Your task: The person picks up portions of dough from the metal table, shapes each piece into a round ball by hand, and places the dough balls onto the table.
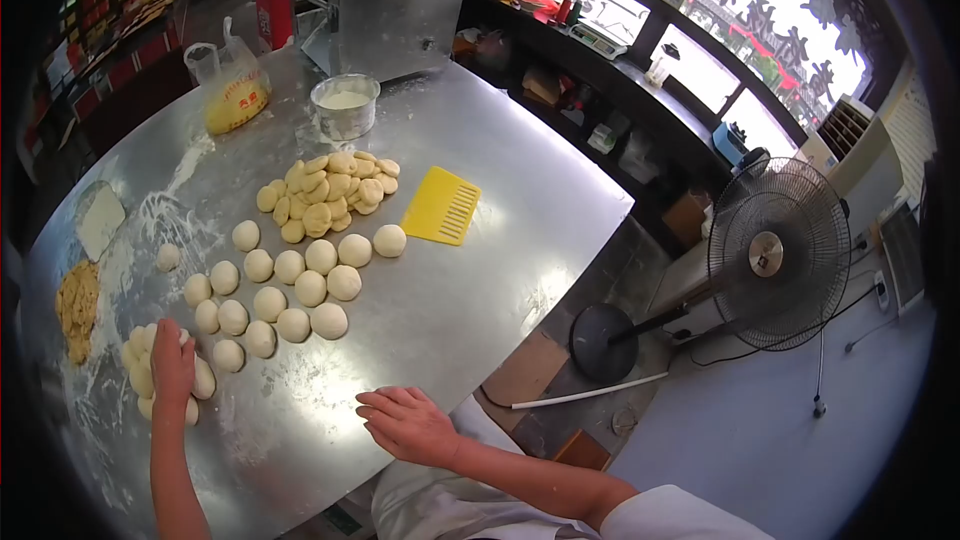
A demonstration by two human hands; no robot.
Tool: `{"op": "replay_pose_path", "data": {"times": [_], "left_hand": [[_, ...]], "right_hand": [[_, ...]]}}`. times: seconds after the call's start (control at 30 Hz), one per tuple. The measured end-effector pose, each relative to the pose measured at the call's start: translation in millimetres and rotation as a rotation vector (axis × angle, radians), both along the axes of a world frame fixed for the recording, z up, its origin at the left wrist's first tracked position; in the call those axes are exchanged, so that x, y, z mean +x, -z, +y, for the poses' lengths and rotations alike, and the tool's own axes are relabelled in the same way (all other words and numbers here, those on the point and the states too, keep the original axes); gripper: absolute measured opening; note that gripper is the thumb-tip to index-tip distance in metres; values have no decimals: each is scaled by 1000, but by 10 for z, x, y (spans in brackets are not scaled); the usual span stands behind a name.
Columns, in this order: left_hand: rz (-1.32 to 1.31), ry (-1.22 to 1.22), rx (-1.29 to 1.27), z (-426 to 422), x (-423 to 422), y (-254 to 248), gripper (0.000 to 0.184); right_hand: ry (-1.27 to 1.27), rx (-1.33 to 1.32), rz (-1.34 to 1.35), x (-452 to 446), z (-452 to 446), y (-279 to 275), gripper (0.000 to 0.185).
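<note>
My left hand (174, 365) reaches over a cluster of pale dough pieces (204, 378) at the lower left of the metal table; its fingers point down among them, and whether they grip a piece is hidden. Above the table's front edge is my right hand (408, 425), palm down, fingers apart, holding nothing. Between and beyond my hands lie several round dough balls (293, 325) in loose rows. A pile of yellowish flattened dough pieces (335, 188) sits behind them, beside a yellow toothed scraper (441, 206).
The metal table (480, 310) carries a bowl of flour (345, 108), a plastic bag (236, 90), a brown dough mass (77, 310) at the left edge and a metal machine (395, 10) at the back. A standing fan (766, 254) is on the right.
</note>
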State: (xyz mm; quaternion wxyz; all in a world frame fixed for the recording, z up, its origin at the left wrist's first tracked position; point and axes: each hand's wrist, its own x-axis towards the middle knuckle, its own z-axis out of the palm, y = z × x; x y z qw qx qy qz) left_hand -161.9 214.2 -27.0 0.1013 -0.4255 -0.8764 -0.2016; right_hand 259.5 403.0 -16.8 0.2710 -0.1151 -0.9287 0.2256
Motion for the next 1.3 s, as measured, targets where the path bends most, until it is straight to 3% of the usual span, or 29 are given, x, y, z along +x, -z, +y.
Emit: {"op": "replay_pose_path", "data": {"times": [0.07, 0.17, 0.2, 0.3, 0.5, 0.53, 0.57, 0.7, 0.8, 0.9, 0.97, 1.0, 1.03, 1.13, 1.23, 1.27, 1.3], "left_hand": [[-42, 77, 76, -87, 100, -84, 25], [-463, -218, 618, -439, -598, 301, 28], [-880, -207, 1049, -495, -596, 302, 20], [-1103, -290, 1308, -553, -477, 259, 18], [-760, -309, 1446, -584, 148, -70, 25], [-757, -326, 1378, -650, 354, -187, 25], [-819, -215, 1464, -642, 695, -404, 27], [-794, -265, 1743, -910, 1475, -962, 22], [-603, -252, 1747, -1391, 1707, -1245, 27], [-763, -502, 1641, -1641, 1844, -945, 31], [-783, -732, 1459, -1725, 1855, -204, 35], [-674, -741, 1133, -1755, 1970, 9, 38], [-570, -736, 804, -1749, 2097, 66, 42], [-294, -723, 458, -1778, 2339, -73, 67], [-202, -743, 312, -1675, 2412, -69, 88], [-218, -720, 228, -1693, 2407, -5, 103], [-189, -690, 154, -1684, 2394, -6, 100]], "right_hand": [[10, 18, 12, 6, -7, 12, 20], [-1, 43, 29, 6, 20, 10, 21], [-8, 46, 33, 8, 8, 9, 21], [-24, 45, 10, 7, 10, 49, 21], [-21, 53, -2, 32, 18, -31, 20], [-22, 34, 5, 25, 7, -23, 21], [-42, 7, 13, 5, 25, 9, 22], [-18, 42, 23, -75, -15, 46, 28], [-19, 67, 25, -99, -55, 66, 26], [-8, 89, 22, -108, -50, 71, 26], [-9, 91, 27, -109, -69, 75, 26], [-9, 93, 28, -111, -76, 72, 26], [-8, 92, 25, -106, -84, 70, 26], [-12, 93, 7, -106, -93, 74, 26], [-12, 106, 11, -110, -95, 93, 27], [-16, 109, 20, -108, -96, 103, 26], [-18, 113, 30, -116, -95, 110, 26]]}}
